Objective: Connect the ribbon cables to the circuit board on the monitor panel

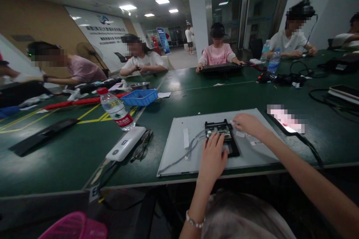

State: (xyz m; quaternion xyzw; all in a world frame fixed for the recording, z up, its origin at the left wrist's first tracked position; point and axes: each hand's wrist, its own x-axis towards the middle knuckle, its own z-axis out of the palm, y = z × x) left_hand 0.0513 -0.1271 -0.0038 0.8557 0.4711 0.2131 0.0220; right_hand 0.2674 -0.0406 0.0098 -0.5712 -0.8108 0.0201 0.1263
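A flat grey panel (pixel 176 138) lies on the green table in front of me. On it sits a black plastic frame (pixel 235 148) holding a green circuit board (pixel 221 130). Thin grey cables (pixel 193 142) run from the board's left side across the panel. My left hand (pixel 213 153) rests over the near left part of the frame, fingers stretched out on the board's edge. At the frame's upper right corner, my right hand (pixel 248 124) has its fingers pinched together. Something small and whitish shows at those fingertips, too small to name.
Left of the panel are a white power bank (pixel 126 145), folded glasses (pixel 142 146), a water bottle (pixel 117 111) and a blue tray (pixel 141 99). A lit phone (pixel 286 120) with a cable lies to the right. Several people sit around the table.
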